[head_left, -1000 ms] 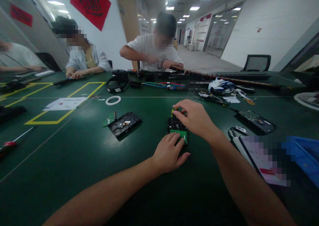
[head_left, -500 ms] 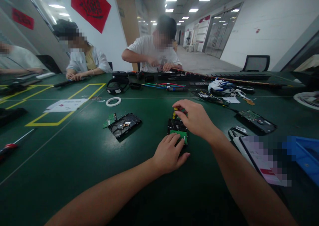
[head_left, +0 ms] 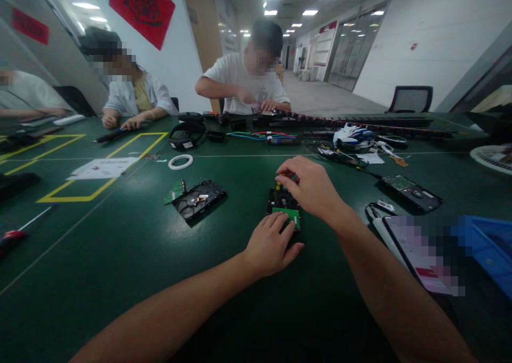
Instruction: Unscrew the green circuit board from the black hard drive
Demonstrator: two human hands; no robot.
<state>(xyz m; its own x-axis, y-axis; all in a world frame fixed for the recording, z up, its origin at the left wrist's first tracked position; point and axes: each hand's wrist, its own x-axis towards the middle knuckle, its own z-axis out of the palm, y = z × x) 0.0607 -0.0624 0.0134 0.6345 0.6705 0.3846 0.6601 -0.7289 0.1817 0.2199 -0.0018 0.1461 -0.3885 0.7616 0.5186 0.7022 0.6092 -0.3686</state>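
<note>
A hard drive point(head_left: 276, 198) with a green circuit board point(head_left: 294, 212) lies on the green table in front of me. Flat on its near end rest the fingers of my left hand point(head_left: 270, 244), spread, with the thumb sticking out to the side. My right hand point(head_left: 306, 186) pinches a small screwdriver with a yellow handle point(head_left: 278, 184), held upright over the drive's far part. Its tip is too small to make out. To the left lies an opened hard drive point(head_left: 200, 199), beside a loose green circuit board point(head_left: 173, 193).
A roll of white tape point(head_left: 180, 162) and a red-handled screwdriver point(head_left: 16, 235) lie to the left. At right are another hard drive point(head_left: 412, 192), a phone point(head_left: 416, 253) and a blue bin point(head_left: 492, 251). Co-workers sit across the table, behind cables and gloves point(head_left: 352, 136).
My right fingers have shifted slightly around the screwdriver, and less of its yellow handle shows. My left hand stays on the drive. A co-worker's hands at left have moved apart.
</note>
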